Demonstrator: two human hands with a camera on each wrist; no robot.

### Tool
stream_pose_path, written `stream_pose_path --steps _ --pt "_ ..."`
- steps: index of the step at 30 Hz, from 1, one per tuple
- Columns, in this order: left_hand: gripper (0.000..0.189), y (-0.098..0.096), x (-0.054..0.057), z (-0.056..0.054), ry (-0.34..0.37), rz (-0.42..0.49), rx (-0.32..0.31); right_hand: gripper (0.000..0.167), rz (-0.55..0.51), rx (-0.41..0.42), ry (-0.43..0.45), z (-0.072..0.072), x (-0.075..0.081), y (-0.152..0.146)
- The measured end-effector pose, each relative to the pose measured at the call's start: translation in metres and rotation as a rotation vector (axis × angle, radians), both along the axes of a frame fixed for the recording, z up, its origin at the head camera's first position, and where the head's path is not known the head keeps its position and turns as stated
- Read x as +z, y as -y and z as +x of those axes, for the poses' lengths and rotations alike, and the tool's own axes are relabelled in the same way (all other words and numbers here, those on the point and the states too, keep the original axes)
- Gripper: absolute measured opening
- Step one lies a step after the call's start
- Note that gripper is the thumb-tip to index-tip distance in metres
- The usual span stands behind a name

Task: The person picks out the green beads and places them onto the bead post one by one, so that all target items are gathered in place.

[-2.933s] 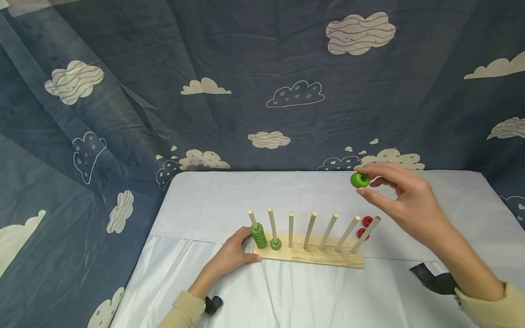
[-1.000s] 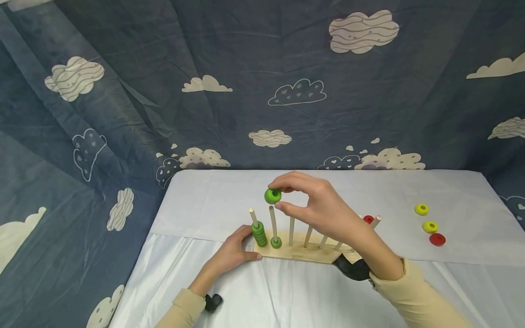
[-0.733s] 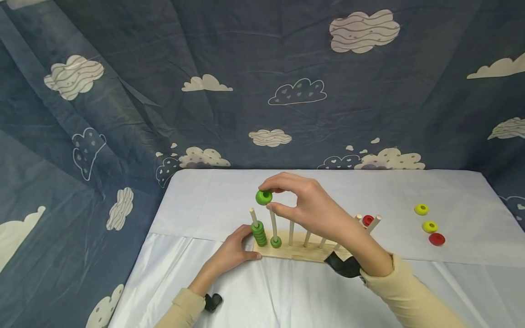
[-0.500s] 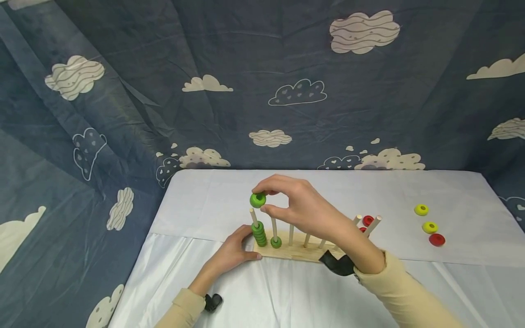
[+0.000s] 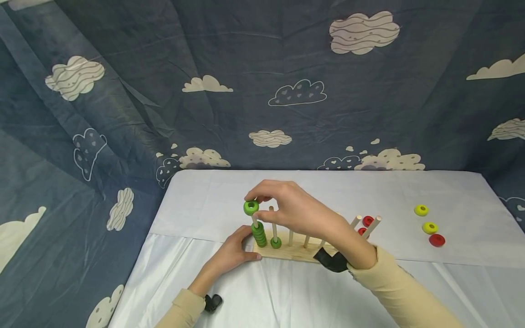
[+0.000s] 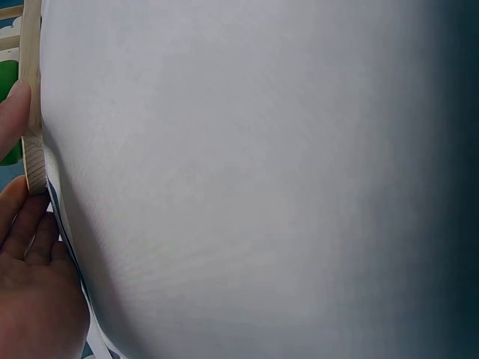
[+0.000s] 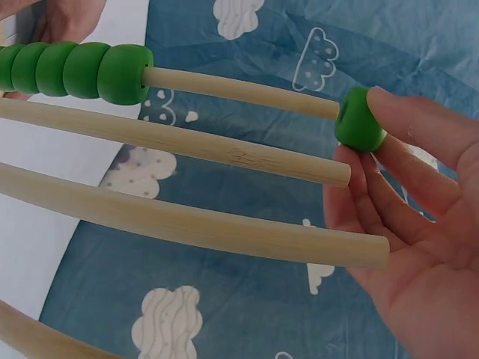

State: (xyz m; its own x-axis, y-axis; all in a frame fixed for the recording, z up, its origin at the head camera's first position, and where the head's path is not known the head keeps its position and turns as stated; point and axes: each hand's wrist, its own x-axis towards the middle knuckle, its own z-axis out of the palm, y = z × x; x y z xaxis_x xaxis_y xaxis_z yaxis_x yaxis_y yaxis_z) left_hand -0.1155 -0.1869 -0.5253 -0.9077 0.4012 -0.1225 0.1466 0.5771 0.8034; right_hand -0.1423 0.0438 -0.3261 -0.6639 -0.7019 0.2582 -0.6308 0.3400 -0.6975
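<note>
Between its thumb and fingertips my right hand (image 5: pixel 287 207) pinches a green wooden bead (image 5: pixel 251 208) right at the tip of the leftmost peg. In the right wrist view, the bead's hole faces that peg's end (image 7: pixel 325 108). Lower on this peg sits a stack of several green beads (image 5: pixel 259 234); a single green bead (image 5: pixel 276 242) lies at the foot of the second peg. My left hand (image 5: pixel 234 250) grips the left end of the wooden pegboard base (image 5: pixel 291 254), thumb at the front edge and fingers behind. In the left wrist view, its thumb (image 6: pixel 13 112) shows against the wood.
Two red beads (image 5: pixel 368 221) lie behind the board's right end, partly hidden by pegs. Farther right on the white cloth (image 5: pixel 471 196) are two yellow beads (image 5: pixel 421 210) and a red bead (image 5: pixel 436 240). A cloud-patterned dark curtain (image 5: pixel 246 114) hangs behind the table.
My right hand has carried the green bead left from the far right, past the second peg, and lowered it to the leftmost peg's tip. My left hand has stayed on the board.
</note>
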Motion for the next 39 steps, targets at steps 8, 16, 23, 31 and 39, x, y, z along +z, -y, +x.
stream_pose_path --steps 8,16,23,31,39 --pt "0.069 0.0 -0.001 0.0 -0.003 -0.01 0.001 0.031 0.065 0.006 0.005 -0.001 -0.001 0.002" --pt "0.068 0.0 0.0 0.0 0.001 0.0 -0.002 0.029 0.086 0.011 0.02 -0.002 -0.002 0.004" --pt "0.068 0.0 -0.001 0.0 -0.002 0.009 -0.004 0.029 0.096 0.009 0.019 -0.002 -0.003 0.004" --pt "0.072 -0.001 -0.002 0.0 -0.002 0.024 0.0 0.034 0.078 -0.021 -0.02 0.001 -0.003 -0.001" --pt "0.072 -0.001 -0.001 0.0 0.004 0.026 0.007 0.035 -0.104 -0.051 -0.082 0.017 0.0 -0.013"
